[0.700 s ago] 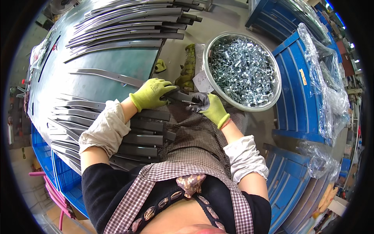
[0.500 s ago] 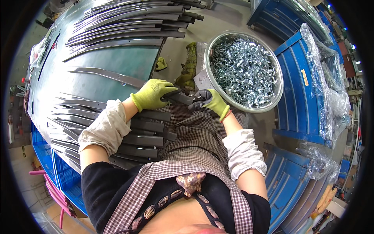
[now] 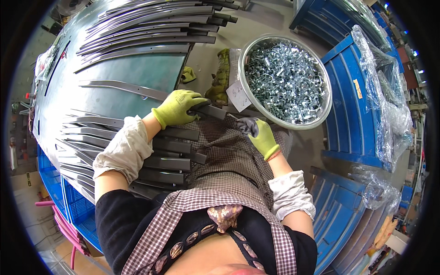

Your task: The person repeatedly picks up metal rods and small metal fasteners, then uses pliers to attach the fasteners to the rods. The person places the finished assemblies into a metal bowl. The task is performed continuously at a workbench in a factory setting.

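Bright, even light, fisheye-bent edges, sharp

We see both hands in yellow-green gloves with pale sleeve covers over the forearms. The left hand (image 3: 179, 106) reaches forward, palm down, its fingers curled closed in a grip. The right hand (image 3: 257, 133) is raised near the body's midline, wrist bent, dark-coated fingertips (image 3: 247, 123) pinched together.
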### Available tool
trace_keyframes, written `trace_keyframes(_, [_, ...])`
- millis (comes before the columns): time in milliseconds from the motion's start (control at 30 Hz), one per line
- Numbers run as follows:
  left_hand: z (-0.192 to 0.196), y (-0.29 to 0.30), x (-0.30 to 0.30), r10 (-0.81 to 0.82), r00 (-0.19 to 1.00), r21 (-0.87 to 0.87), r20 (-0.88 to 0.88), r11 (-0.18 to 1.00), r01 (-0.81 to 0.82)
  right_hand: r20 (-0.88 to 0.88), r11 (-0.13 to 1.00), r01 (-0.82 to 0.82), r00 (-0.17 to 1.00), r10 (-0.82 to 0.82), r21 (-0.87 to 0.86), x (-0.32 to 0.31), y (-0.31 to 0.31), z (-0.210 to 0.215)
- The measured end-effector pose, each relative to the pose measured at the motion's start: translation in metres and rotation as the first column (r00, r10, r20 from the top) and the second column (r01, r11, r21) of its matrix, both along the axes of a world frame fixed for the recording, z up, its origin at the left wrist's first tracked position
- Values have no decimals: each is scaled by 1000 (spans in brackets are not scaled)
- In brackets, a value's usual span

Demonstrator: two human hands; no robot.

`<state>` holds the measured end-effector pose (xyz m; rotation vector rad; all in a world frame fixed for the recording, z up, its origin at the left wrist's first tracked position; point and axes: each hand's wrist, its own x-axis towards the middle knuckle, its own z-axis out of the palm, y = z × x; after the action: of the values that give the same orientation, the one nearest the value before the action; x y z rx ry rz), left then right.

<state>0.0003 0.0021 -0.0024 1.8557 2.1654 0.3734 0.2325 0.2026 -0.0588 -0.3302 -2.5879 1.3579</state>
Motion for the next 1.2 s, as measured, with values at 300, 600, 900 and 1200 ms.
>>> trace_keyframes(300, [-4, 0, -1, -30, 999, -9, -20, 1000, 30, -6, 947, -71, 997, 77, 314, -11, -8, 5])
trace_keyframes(600, [5, -1, -3, -149, 987, -41, -61, 988, 147, -32, 822, -119, 986, 165, 557, -9, -5, 27])
trace_keyframes(900, [66, -20, 34, -4, 1000, -107, 28, 994, 7, 214, 676, 203, 851, -480, 709, -11, 111, 33])
trace_keyframes(1200, [139, -48, 2, -117, 870, -124, 480, 972, 199, 404, 702, 36, 797, -449, 711, -21, 142, 9])
